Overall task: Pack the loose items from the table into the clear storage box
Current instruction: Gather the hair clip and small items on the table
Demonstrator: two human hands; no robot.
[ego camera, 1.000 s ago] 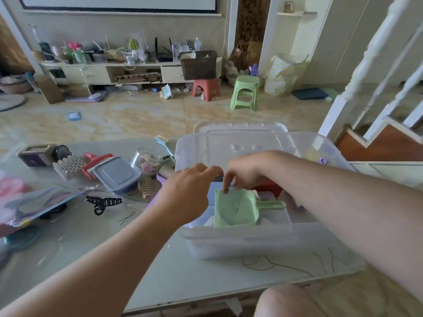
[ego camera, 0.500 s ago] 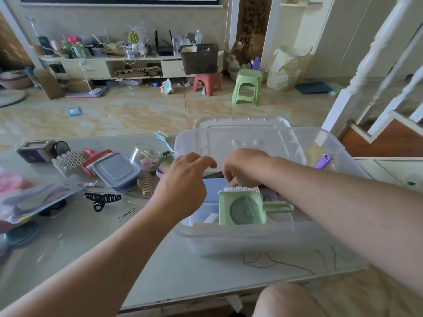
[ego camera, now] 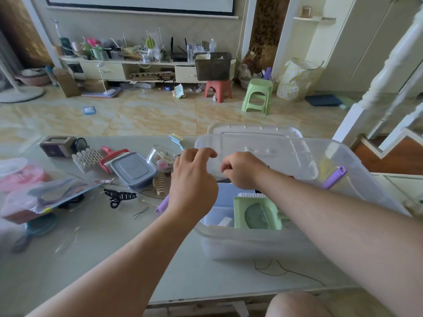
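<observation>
- The clear storage box [ego camera: 263, 243] sits on the right part of the table [ego camera: 114, 259], open at the top, with its lid [ego camera: 254, 130] lying flat just behind it.
- Both hands hover over the left half of the box, close together but not touching.
- The left hand [ego camera: 193, 179] is above the box's left wall, fingers loosely spread and slightly curled, gripping nothing.
- The right hand [ego camera: 242, 170] is over the box's interior, fingers curled in with the tips pinched together; whether anything small sits between them, I cannot tell.
- Inside the box, just below and toward the person from the right hand, lies a green dustpan [ego camera: 256, 211] with white bristles showing at its far edge; it rests on pale flat items.
- A purple clip-like piece [ego camera: 334, 180] leans at the box's right side, well apart from both hands.
- The loose items lie on the table to the left of the left hand: a lidded grey-blue container [ego camera: 131, 170], a red-rimmed tray [ego camera: 112, 156] under it, a white honeycomb mould [ego camera: 88, 157], a black hair claw [ego camera: 120, 196], a beige hair claw [ego camera: 160, 186] and a small clear round tub [ego camera: 161, 156].
- A purple handle [ego camera: 162, 205] pokes out from beneath the left wrist.
- A blue brush [ego camera: 177, 140] lies near the box's far left corner.
- A dark boxy object [ego camera: 57, 146] sits at the far left edge of the table.
</observation>
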